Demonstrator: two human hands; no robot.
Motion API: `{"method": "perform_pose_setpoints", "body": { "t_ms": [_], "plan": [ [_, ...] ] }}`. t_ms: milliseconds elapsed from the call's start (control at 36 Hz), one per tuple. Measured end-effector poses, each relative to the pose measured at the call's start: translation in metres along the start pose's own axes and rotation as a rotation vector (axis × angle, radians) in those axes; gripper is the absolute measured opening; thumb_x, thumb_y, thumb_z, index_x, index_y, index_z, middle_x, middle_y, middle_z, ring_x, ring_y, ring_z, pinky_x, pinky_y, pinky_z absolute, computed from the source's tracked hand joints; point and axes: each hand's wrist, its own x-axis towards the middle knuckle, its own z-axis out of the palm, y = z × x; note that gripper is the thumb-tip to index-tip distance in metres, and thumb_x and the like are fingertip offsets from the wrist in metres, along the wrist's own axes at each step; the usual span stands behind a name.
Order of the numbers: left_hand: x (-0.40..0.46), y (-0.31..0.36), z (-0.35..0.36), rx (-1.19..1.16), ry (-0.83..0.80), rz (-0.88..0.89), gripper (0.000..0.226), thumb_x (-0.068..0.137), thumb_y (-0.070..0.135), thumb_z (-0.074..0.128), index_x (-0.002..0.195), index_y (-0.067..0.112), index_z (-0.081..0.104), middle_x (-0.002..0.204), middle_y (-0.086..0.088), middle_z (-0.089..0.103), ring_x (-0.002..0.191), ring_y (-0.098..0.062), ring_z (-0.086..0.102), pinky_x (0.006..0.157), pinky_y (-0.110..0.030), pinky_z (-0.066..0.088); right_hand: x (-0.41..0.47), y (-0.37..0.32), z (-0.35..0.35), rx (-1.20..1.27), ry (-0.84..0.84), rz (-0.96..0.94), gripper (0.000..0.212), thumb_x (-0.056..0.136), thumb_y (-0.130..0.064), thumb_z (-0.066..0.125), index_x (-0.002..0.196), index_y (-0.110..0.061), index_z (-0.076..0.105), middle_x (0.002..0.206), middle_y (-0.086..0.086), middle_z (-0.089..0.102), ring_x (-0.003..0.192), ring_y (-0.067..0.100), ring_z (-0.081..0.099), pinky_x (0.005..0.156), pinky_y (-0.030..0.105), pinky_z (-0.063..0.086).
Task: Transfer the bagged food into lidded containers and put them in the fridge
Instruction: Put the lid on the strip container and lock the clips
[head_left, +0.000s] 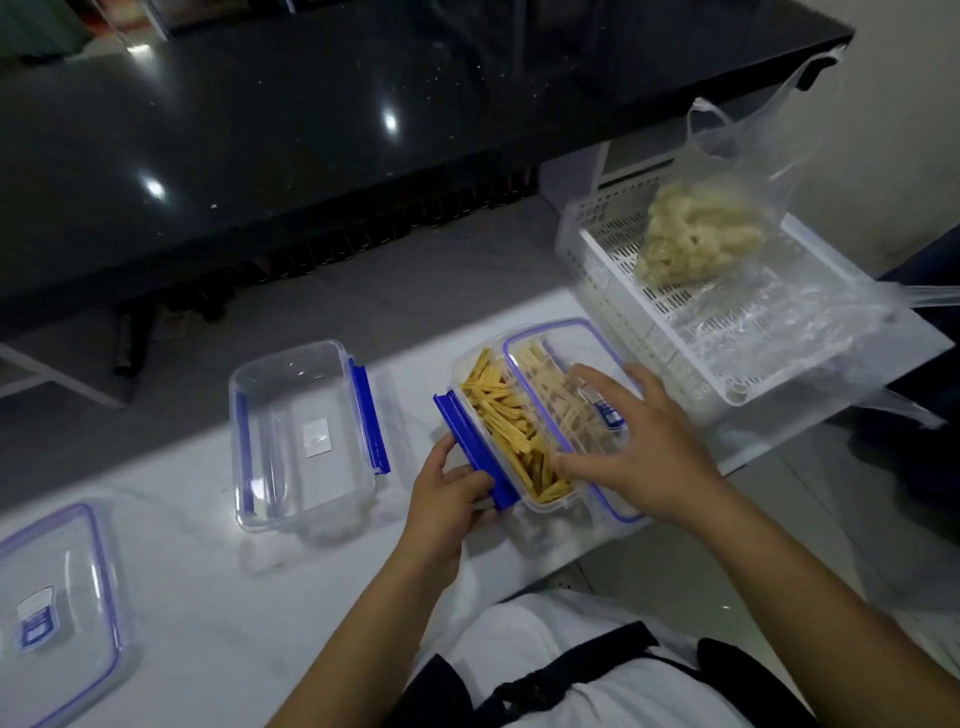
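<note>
A clear container (511, 415) filled with yellow food strips stands on the white table (208, 597). Its clear lid (563, 358) with a blue seal lies askew over the right part of it. My right hand (639, 447) presses flat on that lid. My left hand (452, 493) grips the container's blue side clasp (475, 449). An empty clear container (306, 436) with blue clasps stands to the left. A second lid (57, 608) lies at the far left. A clear plastic bag of pale food pieces (696, 234) rests in a white basket (613, 270).
The white perforated basket sits at the table's right end, with crumpled clear plastic (789, 327) draped over it. A dark glossy table (311, 130) stands beyond a strip of grey floor. My white shirt and dark strap fill the bottom.
</note>
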Motion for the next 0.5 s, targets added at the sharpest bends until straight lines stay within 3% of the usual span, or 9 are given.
{"method": "perform_pose_setpoints", "body": {
  "t_ms": [111, 194, 361, 417, 500],
  "plan": [
    [0.001, -0.002, -0.002, -0.014, -0.015, -0.004, 0.064, 0.092, 0.003, 0.068, 0.145, 0.030, 0.046, 0.109, -0.013, 0.075, 0.095, -0.031, 0.076, 0.077, -0.043, 0.063, -0.023, 0.021, -0.012, 0.000, -0.019, 0.046, 0.098, 0.047, -0.078, 0.070, 0.137, -0.068, 0.031, 0.162, -0.015, 0.010, 0.148, 0.023, 0.021, 0.115, 0.054, 0.030],
    [0.002, -0.004, -0.003, -0.028, -0.020, -0.005, 0.066, 0.093, 0.000, 0.066, 0.147, 0.030, 0.043, 0.109, -0.014, 0.075, 0.096, -0.032, 0.075, 0.079, -0.045, 0.063, -0.040, 0.032, -0.009, 0.015, -0.030, 0.049, 0.097, 0.044, -0.081, 0.067, 0.134, -0.070, 0.033, 0.161, -0.017, 0.013, 0.147, 0.020, 0.023, 0.115, 0.051, 0.031],
    [0.002, -0.003, 0.006, -0.063, -0.070, 0.016, 0.067, 0.093, -0.002, 0.063, 0.146, 0.033, 0.043, 0.106, -0.015, 0.076, 0.097, -0.033, 0.075, 0.078, -0.043, 0.063, -0.035, 0.024, 0.005, -0.229, -0.052, 0.029, 0.100, 0.054, -0.083, 0.061, 0.143, -0.065, 0.019, 0.163, -0.013, -0.001, 0.150, 0.028, 0.008, 0.119, 0.052, 0.016],
    [0.003, -0.003, 0.010, -0.077, -0.071, 0.012, 0.067, 0.093, -0.003, 0.062, 0.146, 0.033, 0.042, 0.106, -0.013, 0.076, 0.097, -0.032, 0.075, 0.074, -0.040, 0.063, -0.031, 0.018, 0.010, -0.265, -0.065, 0.014, 0.099, 0.058, -0.079, 0.064, 0.146, -0.061, 0.021, 0.163, -0.011, -0.002, 0.148, 0.029, 0.008, 0.118, 0.050, 0.015],
    [0.005, -0.004, 0.013, -0.083, -0.063, 0.015, 0.067, 0.093, -0.002, 0.063, 0.147, 0.031, 0.042, 0.108, -0.011, 0.076, 0.098, -0.031, 0.075, 0.073, -0.038, 0.063, -0.032, 0.012, 0.017, -0.292, -0.065, -0.021, 0.102, 0.052, -0.082, 0.054, 0.146, -0.059, 0.021, 0.161, -0.010, 0.002, 0.144, 0.027, 0.014, 0.114, 0.047, 0.018]
  ]
}}
